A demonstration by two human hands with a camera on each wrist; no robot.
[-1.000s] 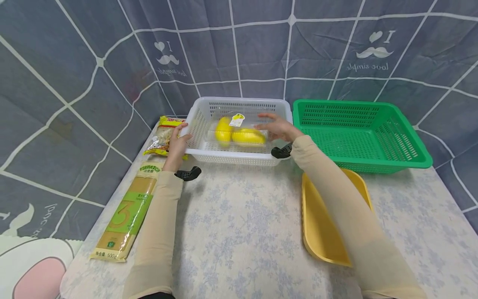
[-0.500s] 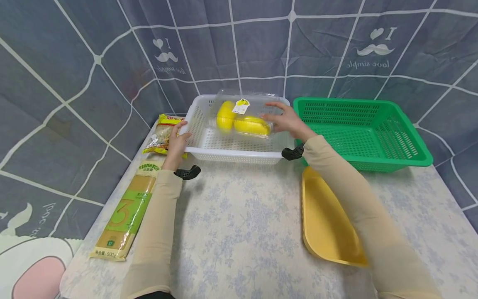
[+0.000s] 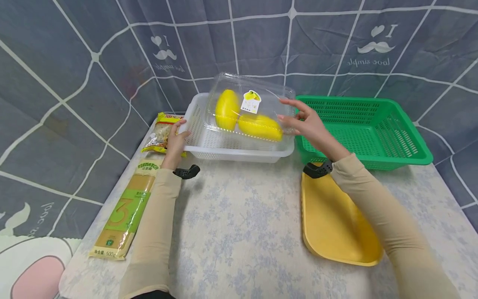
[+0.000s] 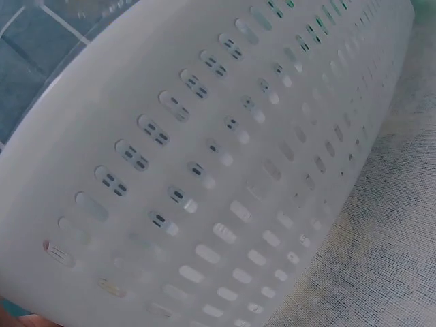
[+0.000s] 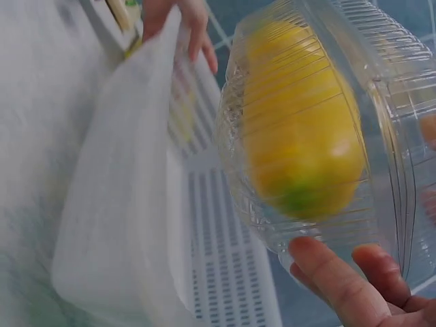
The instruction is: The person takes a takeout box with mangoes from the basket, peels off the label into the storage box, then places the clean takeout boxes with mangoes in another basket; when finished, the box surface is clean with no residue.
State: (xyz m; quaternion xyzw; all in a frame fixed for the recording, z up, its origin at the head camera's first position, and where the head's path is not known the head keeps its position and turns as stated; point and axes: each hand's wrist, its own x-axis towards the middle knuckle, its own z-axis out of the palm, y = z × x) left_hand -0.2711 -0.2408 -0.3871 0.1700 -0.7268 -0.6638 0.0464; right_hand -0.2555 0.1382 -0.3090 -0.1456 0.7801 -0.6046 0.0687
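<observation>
My right hand [image 3: 308,124] grips the right end of a clear plastic clamshell box [image 3: 249,109], fingers and thumb at its edge. Two yellow, mango-like fruits [image 3: 227,109] lie inside under a white label; the right wrist view shows a greenish tip on one fruit [image 5: 300,136]. The box is tilted over the white slotted basket [image 3: 239,154], raised out of it. At the basket's left end my left hand [image 3: 175,143] holds the rim. In the left wrist view the basket's slotted wall [image 4: 204,150] fills most of the picture, with only a bit of the hand at the lower corner.
A green basket [image 3: 364,141] stands right of the white one, with a yellow tray [image 3: 332,220] in front of it. At the left lie a yellow snack-like bag [image 3: 160,133] and a long noodle packet [image 3: 125,211]. A grey checked curtain hangs behind.
My right hand has lifted the clamshell box with the yellow fruits up from the white basket, tilting it and drawing it slightly right. The left hand has stayed at the basket's rim.
</observation>
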